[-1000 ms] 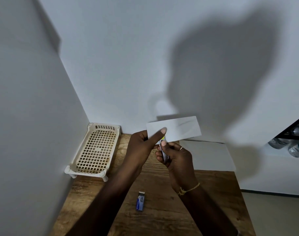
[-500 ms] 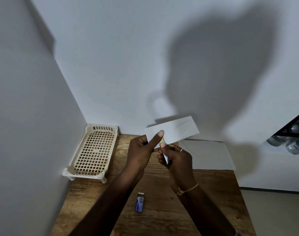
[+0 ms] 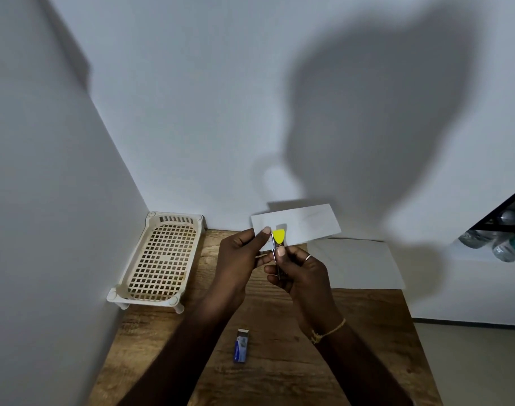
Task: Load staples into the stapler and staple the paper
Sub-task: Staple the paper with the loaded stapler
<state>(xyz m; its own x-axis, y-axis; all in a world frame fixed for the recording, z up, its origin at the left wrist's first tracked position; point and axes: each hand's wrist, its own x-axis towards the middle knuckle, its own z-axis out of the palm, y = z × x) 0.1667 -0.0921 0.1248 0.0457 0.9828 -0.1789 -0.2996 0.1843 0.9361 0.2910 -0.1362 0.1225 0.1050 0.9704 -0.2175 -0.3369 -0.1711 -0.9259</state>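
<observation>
My left hand pinches the lower left corner of a folded white paper strip, which is held up above the wooden table. My right hand grips a small metal stapler with a yellow tip, upright, just right of my left thumb. The yellow tip stands in front of the paper's lower edge. Whether the stapler's jaws are around the paper is not clear. A small blue staple box lies on the table below my hands, its end flap open.
A cream perforated plastic tray stands in the back left corner against the walls. A sheet of white paper lies on the wooden table at the back right. Plastic bottles lie on a dark shelf at the far right.
The stapler's yellow tip has come up into view in front of the paper's lower edge. Both hands and the paper have stayed in nearly the same place.
</observation>
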